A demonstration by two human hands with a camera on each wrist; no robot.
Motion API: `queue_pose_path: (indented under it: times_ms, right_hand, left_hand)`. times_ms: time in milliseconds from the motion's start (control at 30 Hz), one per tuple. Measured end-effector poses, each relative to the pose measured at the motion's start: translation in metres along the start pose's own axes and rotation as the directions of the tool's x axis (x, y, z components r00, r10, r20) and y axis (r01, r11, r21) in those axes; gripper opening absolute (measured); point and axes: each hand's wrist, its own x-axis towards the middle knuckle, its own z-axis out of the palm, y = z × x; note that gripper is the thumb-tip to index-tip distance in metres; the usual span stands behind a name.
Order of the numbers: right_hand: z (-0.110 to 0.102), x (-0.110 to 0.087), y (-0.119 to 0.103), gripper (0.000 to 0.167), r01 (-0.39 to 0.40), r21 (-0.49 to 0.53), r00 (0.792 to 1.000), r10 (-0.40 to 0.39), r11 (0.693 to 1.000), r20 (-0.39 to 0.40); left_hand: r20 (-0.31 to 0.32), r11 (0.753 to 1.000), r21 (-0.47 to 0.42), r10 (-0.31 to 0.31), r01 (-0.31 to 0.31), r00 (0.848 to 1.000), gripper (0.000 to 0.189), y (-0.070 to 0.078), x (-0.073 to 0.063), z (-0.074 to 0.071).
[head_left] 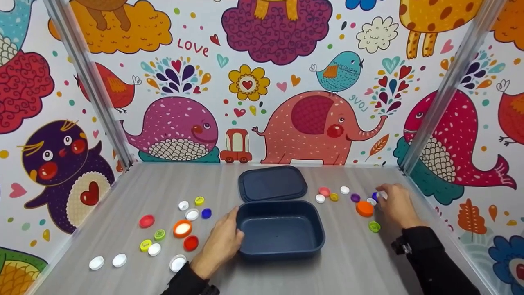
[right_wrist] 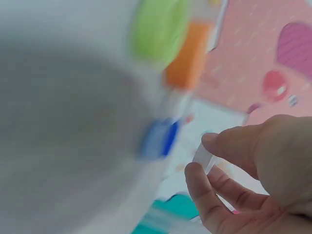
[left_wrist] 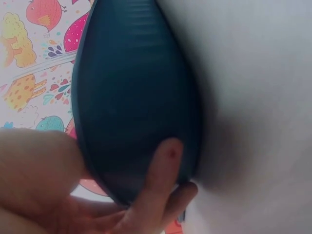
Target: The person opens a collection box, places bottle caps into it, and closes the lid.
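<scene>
Navy container (head_left: 282, 255) stands on the counter (head_left: 344, 270), lid (head_left: 272, 184) at its twelve o'clock. Left hand (head_left: 219, 237) grips the container wall at nine o'clock. Right hand (head_left: 399, 207), between two and three o'clock, pinches a translucent cap (right_wrist: 204, 157) near the orange cap (head_left: 365, 209). Handling estimate: cap light, stiff, probably slick (small, easily dropped), best held by opposite edges; container light, firm-walled, surest at the rim.

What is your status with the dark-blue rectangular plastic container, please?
Left hand gripping container. Right hand pinching small white plastic cap. Container empty; flat dark-blue lid behind, not covering it.
</scene>
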Motion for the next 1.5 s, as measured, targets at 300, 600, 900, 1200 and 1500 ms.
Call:
queue_pose_path:
  times_ms: [300, 600, 900, 1200, 1500]
  right_hand:
    - [0.013, -0.020, -0.097, 0.032, 0.247, 0.085, 0.969, -0.244, 0.965, -0.036]
    - [0.044, -0.052, -0.167, 0.032, 0.550, 0.112, 0.821, -0.561, 0.827, 0.111]
    - [0.067, -0.064, -0.195, 0.026, 0.641, 0.172, 0.659, -0.651, 0.749, 0.377]
    - [0.066, -0.067, -0.189, 0.027, 0.642, 0.173, 0.665, -0.655, 0.747, 0.358]
    - [0.050, -0.054, -0.173, 0.027, 0.586, 0.130, 0.781, -0.600, 0.800, 0.174]
  left_hand:
    - [-0.018, 1.000, 0.027, 0.007, -0.007, 1.000, 0.067, -0.001, 0.000, 0.000]
    - [-0.023, 0.999, 0.031, 0.012, -0.011, 1.000, 0.065, -0.001, 0.000, -0.002]
    - [-0.017, 0.999, 0.044, 0.014, -0.013, 1.000, 0.065, -0.001, -0.004, -0.005]
    - [-0.001, 0.999, 0.032, 0.004, -0.004, 1.000, 0.065, -0.001, -0.005, 0.002]
    - [-0.020, 0.998, 0.050, 0.032, -0.031, 0.999, 0.065, 0.000, -0.004, 0.001]
